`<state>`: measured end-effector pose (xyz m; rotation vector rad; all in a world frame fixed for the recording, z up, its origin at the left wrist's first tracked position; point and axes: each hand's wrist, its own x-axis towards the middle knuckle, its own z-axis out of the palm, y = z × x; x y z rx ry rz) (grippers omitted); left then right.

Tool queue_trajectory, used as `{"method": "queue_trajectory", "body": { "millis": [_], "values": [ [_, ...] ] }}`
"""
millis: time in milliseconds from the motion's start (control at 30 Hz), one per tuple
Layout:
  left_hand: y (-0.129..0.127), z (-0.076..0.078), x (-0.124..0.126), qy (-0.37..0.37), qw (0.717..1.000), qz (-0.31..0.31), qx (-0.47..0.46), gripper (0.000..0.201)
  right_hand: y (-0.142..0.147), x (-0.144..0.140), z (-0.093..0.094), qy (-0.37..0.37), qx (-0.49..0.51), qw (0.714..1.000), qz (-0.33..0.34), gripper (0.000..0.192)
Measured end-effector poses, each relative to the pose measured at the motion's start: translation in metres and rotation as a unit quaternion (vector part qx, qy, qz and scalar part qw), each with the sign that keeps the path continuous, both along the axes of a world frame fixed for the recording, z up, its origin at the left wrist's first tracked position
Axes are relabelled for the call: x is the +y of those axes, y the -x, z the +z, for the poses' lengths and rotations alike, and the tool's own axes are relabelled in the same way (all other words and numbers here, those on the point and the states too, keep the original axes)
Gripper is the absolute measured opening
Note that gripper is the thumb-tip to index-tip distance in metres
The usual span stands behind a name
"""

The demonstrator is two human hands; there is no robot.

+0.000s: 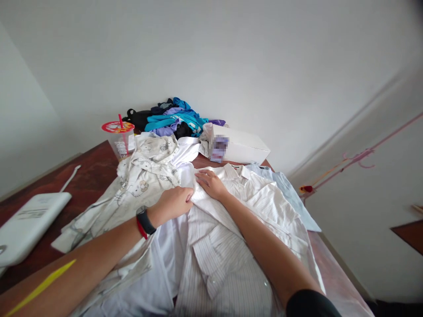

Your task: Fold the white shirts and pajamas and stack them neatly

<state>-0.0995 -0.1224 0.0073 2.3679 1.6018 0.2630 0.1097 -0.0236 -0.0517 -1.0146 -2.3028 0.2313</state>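
Now, your hands: your left hand pinches a fold of the white shirt; your right hand lies flat on it, fingers spread, gripping nothing.
Shirt: spread on the surface over a striped shirt, beside the cartoon-print shirt.
Risk: I judge that pulling the fold could drag the striped shirt beneath and wrinkle it.
Second risk: a swept sleeve might tip the lidded plastic cup nearby.
Surface: dark red wood, carrying a clothes pile, a white box and a white device.
Room: plain pale walls.
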Motion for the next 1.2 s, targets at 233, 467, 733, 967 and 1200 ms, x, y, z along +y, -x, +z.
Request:
{"method": "queue_trajectory", "body": {
  "millis": [233,467,733,967,1200],
  "values": [
    [0.007,0.011,0.008,0.085,0.996,-0.010,0.008,0.024,-0.008,-0.013,0.016,-0.057,0.036,0.997,-0.027,0.026],
    [0.021,0.015,0.015,0.153,0.977,-0.092,-0.120,0.024,-0.012,-0.009,0.016,-0.058,0.038,0.998,-0.012,0.025],
    [0.006,0.007,0.015,0.238,0.929,0.071,-0.276,0.061,-0.009,-0.013,0.008,0.012,-0.111,0.993,0.029,0.057],
    [0.008,-0.001,0.013,0.260,0.921,-0.030,-0.288,0.053,-0.007,-0.016,0.013,0.084,-0.168,0.982,-0.002,0.061],
    [0.013,-0.009,0.019,0.291,0.920,-0.046,-0.258,0.034,-0.007,-0.015,0.011,0.088,-0.164,0.982,-0.002,0.065]
  ]
}}
